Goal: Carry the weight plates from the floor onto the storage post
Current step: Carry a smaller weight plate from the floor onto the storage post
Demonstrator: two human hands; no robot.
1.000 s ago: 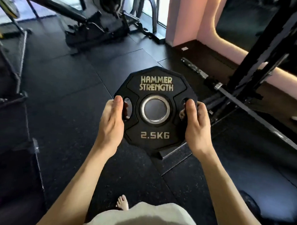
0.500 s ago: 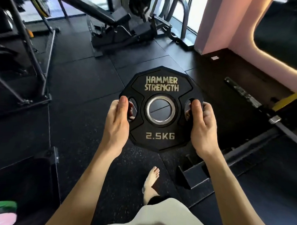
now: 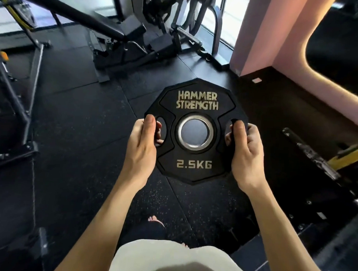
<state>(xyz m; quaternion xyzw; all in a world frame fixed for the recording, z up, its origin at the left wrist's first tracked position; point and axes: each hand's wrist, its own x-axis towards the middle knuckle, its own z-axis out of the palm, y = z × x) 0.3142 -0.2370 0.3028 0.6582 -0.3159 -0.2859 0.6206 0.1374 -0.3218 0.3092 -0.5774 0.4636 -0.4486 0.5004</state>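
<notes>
Holding a black weight plate [image 3: 195, 134] out in front at about chest height, well above the black rubber floor [image 3: 79, 119], face turned up toward the camera. Reading "HAMMER STRENGTH" across the top of the plate and "2.5KG" along the bottom, with a silver ring around the centre hole. Gripping the plate's left edge with the left hand [image 3: 142, 148], thumb lying over the rim and fingertips curling up through the left grip slot. Gripping the right edge with the right hand [image 3: 244, 151] the same way, thumb on top beside the right slot, fingers wrapped under and showing through it. Keeping both forearms stretched forward from the bottom of the view. Showing a bare foot [image 3: 155, 219] on the floor below the plate and a pale garment [image 3: 169, 258] at the bottom edge. Standing beyond the plate: a black bench machine [image 3: 124, 38] at the far side, a pink wall [image 3: 279, 33] to the right, and a dark rack frame [image 3: 17, 101] on the left
</notes>
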